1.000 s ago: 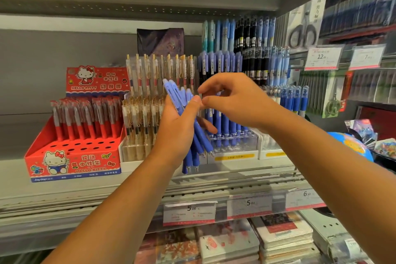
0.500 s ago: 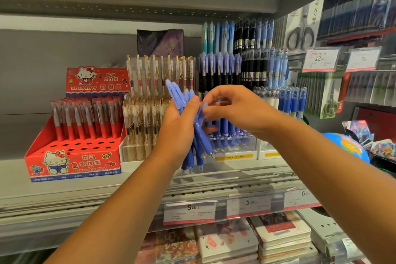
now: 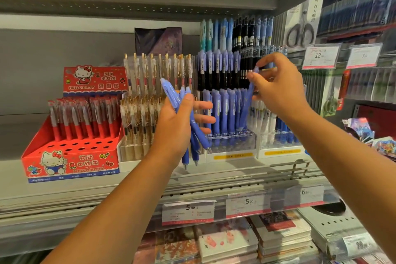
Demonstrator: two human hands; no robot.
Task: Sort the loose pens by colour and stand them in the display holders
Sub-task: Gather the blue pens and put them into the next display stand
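Note:
My left hand grips a bundle of several blue pens, tips pointing down in front of the shelf. My right hand pinches one blue pen by its upper part and holds it upright, its tip down at the clear display holder. That holder carries a row of matching blue pens; a second row of blue-capped pens stands on the tier above it.
A red Hello Kitty pen box stands at the left, with clear gold-clip pens beside it. White and blue pens fill the holder to the right. Price tags line the shelf edge; notebooks lie on the shelf below.
My right hand drew one blue pen out of the bundle and carried it right and up, over to the clear holder. My left hand stayed in place with the other pens.

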